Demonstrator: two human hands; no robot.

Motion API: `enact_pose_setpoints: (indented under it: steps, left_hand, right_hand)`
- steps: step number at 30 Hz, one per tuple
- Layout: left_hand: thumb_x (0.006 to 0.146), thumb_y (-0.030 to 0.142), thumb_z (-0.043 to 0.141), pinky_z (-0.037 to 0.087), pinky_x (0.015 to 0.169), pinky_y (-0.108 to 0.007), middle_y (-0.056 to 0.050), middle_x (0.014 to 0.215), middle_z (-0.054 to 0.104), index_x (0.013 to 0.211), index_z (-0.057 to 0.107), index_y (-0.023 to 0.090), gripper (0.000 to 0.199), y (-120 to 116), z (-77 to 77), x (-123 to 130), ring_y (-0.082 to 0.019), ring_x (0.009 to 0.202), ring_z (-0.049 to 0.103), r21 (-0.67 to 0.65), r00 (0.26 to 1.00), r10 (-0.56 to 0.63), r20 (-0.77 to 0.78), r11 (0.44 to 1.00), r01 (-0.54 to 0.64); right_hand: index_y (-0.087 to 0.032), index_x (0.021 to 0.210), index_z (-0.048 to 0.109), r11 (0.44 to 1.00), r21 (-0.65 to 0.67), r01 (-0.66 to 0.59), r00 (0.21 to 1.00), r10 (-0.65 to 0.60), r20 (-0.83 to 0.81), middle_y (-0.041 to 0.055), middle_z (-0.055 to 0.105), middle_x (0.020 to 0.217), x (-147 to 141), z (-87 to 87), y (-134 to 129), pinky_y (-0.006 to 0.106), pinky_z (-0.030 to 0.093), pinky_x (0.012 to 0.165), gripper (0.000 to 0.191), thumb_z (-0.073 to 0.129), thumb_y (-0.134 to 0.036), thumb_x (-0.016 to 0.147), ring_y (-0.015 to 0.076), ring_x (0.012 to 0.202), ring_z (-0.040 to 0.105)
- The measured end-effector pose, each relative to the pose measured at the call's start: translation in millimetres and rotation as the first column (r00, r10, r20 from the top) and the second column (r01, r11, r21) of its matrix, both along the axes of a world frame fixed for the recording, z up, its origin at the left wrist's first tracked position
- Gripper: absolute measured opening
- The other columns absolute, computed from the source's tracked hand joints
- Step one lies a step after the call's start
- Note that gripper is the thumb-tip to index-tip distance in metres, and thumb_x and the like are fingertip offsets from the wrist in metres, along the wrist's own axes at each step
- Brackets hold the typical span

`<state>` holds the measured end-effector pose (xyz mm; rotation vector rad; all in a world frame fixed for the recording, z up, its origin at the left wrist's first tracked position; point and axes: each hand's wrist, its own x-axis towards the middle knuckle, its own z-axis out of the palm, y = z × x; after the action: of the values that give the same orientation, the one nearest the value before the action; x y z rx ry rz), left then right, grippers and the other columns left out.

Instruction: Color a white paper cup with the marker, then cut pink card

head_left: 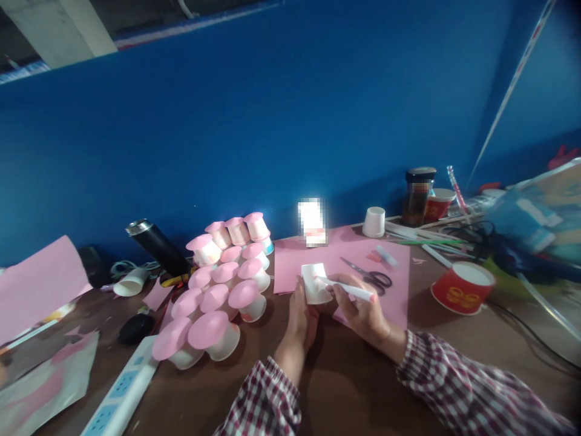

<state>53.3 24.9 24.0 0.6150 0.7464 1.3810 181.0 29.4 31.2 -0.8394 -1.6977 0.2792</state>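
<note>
My left hand (pixel 300 318) is closed around a white paper cup (pixel 314 281), holding it up over the table. In my right hand (pixel 361 315) is a white marker (pixel 356 290) with a reddish end, its tip at the cup's side. Beneath and behind the cup lie pink paper sheets (pixel 290 263). Dark-handled scissors (pixel 370 275) rest on the paper, right of the cup. Left of my hands stand several paper cups topped with pink paper cones (pixel 213 297). Another white cup (pixel 374 222) sits upside down behind the scissors.
A red paper bowl (pixel 462 289) stands at the right, near white straws (pixel 422 236) and a dark jar (pixel 418 200). At the left are a black thermos (pixel 158 248), a white power strip (pixel 120 390) and pink paper (pixel 39 290). A blue partition (pixel 254 121) rises behind.
</note>
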Motion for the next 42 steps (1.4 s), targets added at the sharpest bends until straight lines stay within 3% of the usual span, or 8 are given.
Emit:
enact_pose_setpoints:
  steps: [15,31,42]
  left_hand:
    - [0.08,0.055,0.056,0.049,0.075,-0.033,-0.012,0.093,0.07,0.101,0.063,0.01,0.05,1.2,0.9,1.3,-0.023,0.083,0.066,0.012,0.998,0.067,0.018,0.998,-0.067]
    - [0.084,0.056,0.049,0.048,0.086,-0.039,-0.017,0.097,0.069,0.097,0.066,0.007,0.054,-2.0,2.8,0.2,-0.029,0.101,0.062,0.014,0.999,0.0,-0.035,1.0,0.001]
    - [0.084,0.054,0.051,0.048,0.085,-0.039,-0.015,0.096,0.07,0.099,0.065,0.008,0.051,-0.4,1.3,0.2,-0.027,0.093,0.065,0.035,0.999,0.023,-0.027,0.999,-0.022]
  right_hand:
    - [-0.019,0.101,0.059,0.999,0.041,-0.005,1.0,0.005,0.005,0.0038,0.068,0.084,0.2,0.6,-2.6,0.026,0.054,0.065,0.015,0.052,-0.017,0.088,0.0151,0.071,0.066]
    - [-0.019,0.101,0.061,0.999,0.046,0.014,0.997,-0.018,0.071,0.0053,0.069,0.085,-0.1,0.1,-1.0,0.028,0.055,0.066,0.015,0.052,-0.021,0.089,0.0166,0.071,0.066]
    - [-0.018,0.102,0.06,0.999,0.031,-0.009,0.996,0.007,0.085,0.0059,0.068,0.085,0.3,-0.1,-0.9,0.028,0.055,0.066,0.016,0.051,-0.021,0.089,0.0167,0.072,0.066]
